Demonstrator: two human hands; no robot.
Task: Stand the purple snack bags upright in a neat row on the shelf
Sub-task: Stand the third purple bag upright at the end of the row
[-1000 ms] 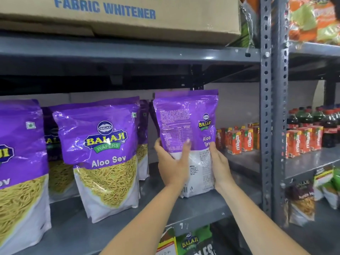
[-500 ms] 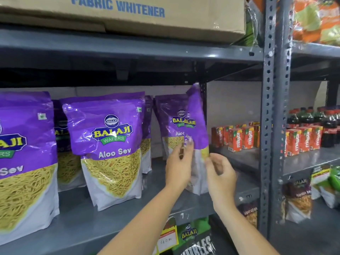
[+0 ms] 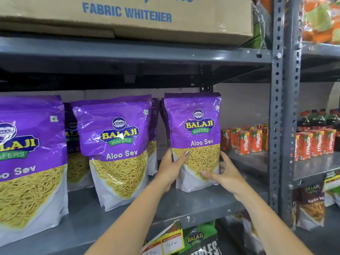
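Observation:
A purple Aloo Sev bag (image 3: 196, 129) stands upright on the grey shelf (image 3: 184, 205), its front label facing me. My left hand (image 3: 172, 167) grips its left edge and my right hand (image 3: 223, 173) holds its lower right side. To its left stands a second purple bag (image 3: 117, 144), and a third (image 3: 27, 162) is at the far left. More purple bags (image 3: 75, 162) stand behind them, partly hidden.
Orange juice cartons (image 3: 244, 140) sit to the right on the same shelf. A grey perforated upright post (image 3: 276, 126) bounds the bay. A cardboard box (image 3: 128, 15) lies on the shelf above. Dark bottles (image 3: 316, 118) and snack bags (image 3: 311, 205) fill the neighbouring bay.
The bag showed its back, was turned edge-on, and now faces front. My right hand let go during the turn and now holds the bag's right side.

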